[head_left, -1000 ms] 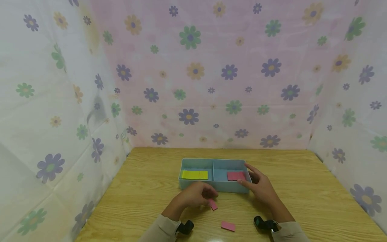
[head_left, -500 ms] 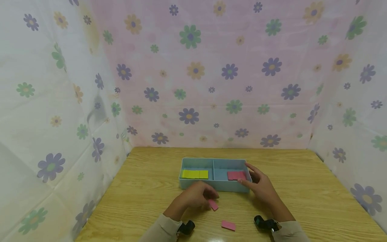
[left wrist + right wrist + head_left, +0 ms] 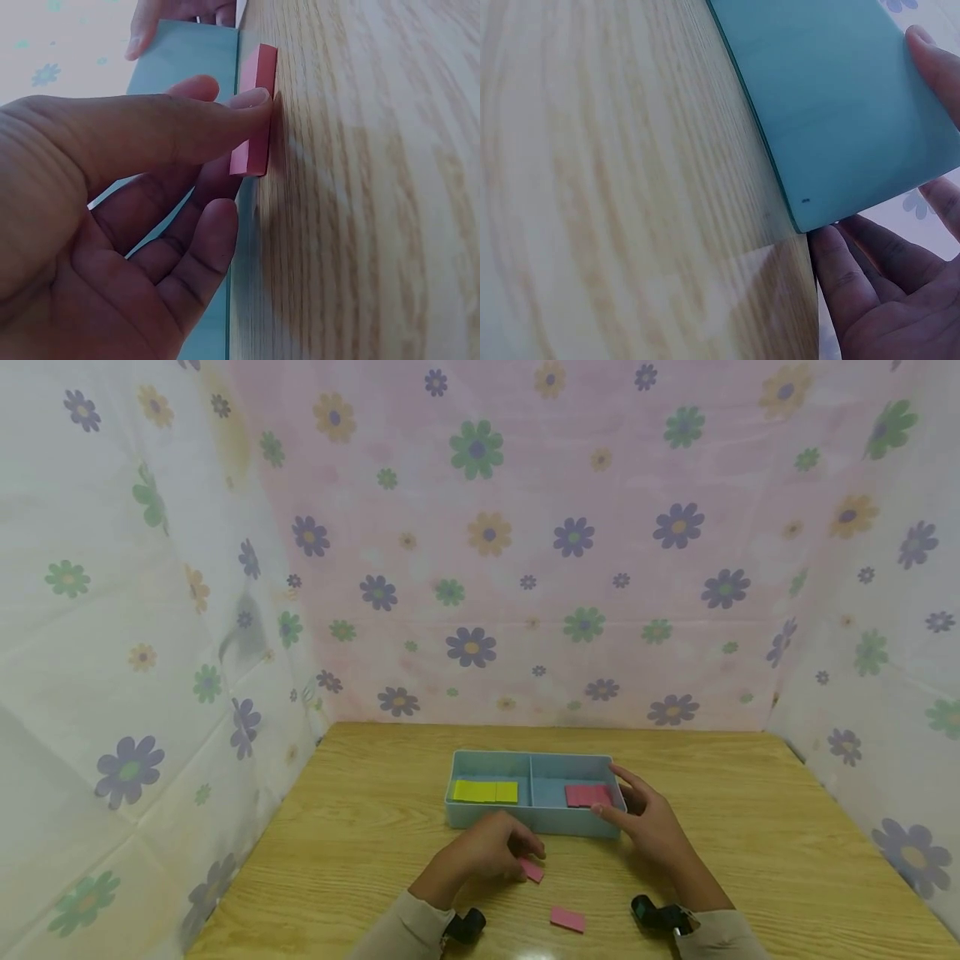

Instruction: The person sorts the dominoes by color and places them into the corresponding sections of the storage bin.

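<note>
My left hand [image 3: 491, 852] is in front of the blue two-part box [image 3: 495, 817], low over the table. Its thumb and index finger pinch a small flat pink block [image 3: 259, 142]; in the left wrist view the block's lower edge is right at the wood. A second pink block [image 3: 567, 920] lies on the table nearer to me. My right hand [image 3: 654, 828] grips the right end of the box, thumb at the front rim and fingers around the end wall, as the right wrist view [image 3: 885, 292] also has it from low down.
Yellow blocks [image 3: 483, 792] lie in a row in the box's left compartment, pink blocks [image 3: 587, 796] in the right one, split by a divider [image 3: 531, 781]. The wooden table [image 3: 360, 802] ends at flower-patterned cloth walls [image 3: 480, 585]. Black wrist cameras [image 3: 467, 926] sit on both cuffs.
My left hand has shifted slightly right, and the pink block in it has turned a little. My right hand stays at the end of the box.
</note>
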The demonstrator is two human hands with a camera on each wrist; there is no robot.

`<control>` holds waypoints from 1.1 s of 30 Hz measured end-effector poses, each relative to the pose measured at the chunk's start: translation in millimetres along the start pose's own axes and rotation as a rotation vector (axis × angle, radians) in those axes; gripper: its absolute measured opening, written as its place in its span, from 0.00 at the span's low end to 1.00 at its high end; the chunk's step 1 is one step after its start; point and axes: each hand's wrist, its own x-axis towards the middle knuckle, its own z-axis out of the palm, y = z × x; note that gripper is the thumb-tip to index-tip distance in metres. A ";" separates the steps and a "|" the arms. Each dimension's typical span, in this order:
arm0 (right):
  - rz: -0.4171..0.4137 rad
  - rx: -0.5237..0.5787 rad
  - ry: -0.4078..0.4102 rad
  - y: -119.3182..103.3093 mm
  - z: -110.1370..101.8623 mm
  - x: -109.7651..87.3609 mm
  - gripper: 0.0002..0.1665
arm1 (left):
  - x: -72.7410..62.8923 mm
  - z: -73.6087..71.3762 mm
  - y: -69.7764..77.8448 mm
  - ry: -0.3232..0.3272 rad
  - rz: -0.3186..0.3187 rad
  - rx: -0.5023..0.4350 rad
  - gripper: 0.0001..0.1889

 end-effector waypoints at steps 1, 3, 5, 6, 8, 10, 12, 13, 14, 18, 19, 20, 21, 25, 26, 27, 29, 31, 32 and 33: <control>-0.006 -0.002 0.001 0.0 0.0 -0.1 0.50 | 0.0 -0.1 0.5 0.000 0.000 0.003 0.18; -0.016 -0.002 0.007 0.5 0.1 0.1 0.50 | 0.2 -0.4 1.1 -0.002 0.003 0.009 0.17; -0.020 -0.003 0.007 1.2 0.0 0.4 0.50 | 0.5 -0.5 1.1 -0.005 0.007 0.020 0.17; -0.020 -0.004 0.005 1.7 -0.2 0.6 0.50 | 0.5 -0.4 0.9 -0.006 0.010 0.027 0.16; -0.016 -0.007 0.002 2.7 -0.3 0.9 0.51 | 0.7 0.0 0.7 -0.007 0.015 0.039 0.16; -0.006 -0.010 0.002 3.5 -0.2 1.0 0.51 | 0.8 0.7 0.1 -0.003 0.018 0.047 0.16; -0.001 -0.013 0.000 4.1 0.1 1.0 0.51 | 0.9 1.6 -0.3 0.001 0.017 0.048 0.16; 0.002 -0.015 -0.002 4.4 0.1 0.9 0.52 | 1.0 2.1 -0.7 0.005 0.016 0.049 0.16; 0.000 -0.019 -0.008 4.8 0.2 0.8 0.52 | 1.0 2.5 -0.9 0.006 0.013 0.048 0.16; 0.006 -0.007 -0.006 5.6 0.4 1.1 0.52 | 0.5 3.3 -0.5 0.015 0.003 0.039 0.17; 0.008 -0.003 -0.003 5.7 0.5 1.2 0.52 | 0.4 3.5 -0.2 0.018 0.002 0.035 0.18; 0.007 0.001 -0.001 5.9 0.8 1.3 0.52 | 0.2 3.3 0.4 0.019 0.000 0.030 0.18; 0.009 0.006 0.004 5.9 0.9 1.5 0.52 | 0.1 3.5 0.7 0.021 -0.001 0.029 0.18; 0.002 0.010 0.007 6.0 1.0 1.6 0.51 | -0.1 3.7 0.9 0.029 0.002 0.033 0.18; -0.002 0.008 0.004 6.1 0.8 1.6 0.51 | 0.0 3.7 0.8 0.030 0.003 0.035 0.18; -0.002 0.007 0.003 6.2 0.6 1.5 0.51 | 0.1 3.7 0.5 0.031 0.005 0.036 0.18; -0.004 0.009 0.004 5.9 0.4 1.4 0.51 | 0.1 3.7 0.4 0.031 0.009 0.031 0.18; -0.006 0.013 -0.002 5.4 0.0 1.4 0.51 | 0.2 3.9 0.0 0.029 0.014 0.028 0.17; -0.007 0.016 -0.006 5.2 -0.1 1.5 0.51 | 0.3 4.0 -0.1 0.029 0.016 0.028 0.17; -0.007 0.023 -0.003 4.8 -0.1 1.6 0.51 | 0.4 4.0 -0.2 0.029 0.018 0.028 0.17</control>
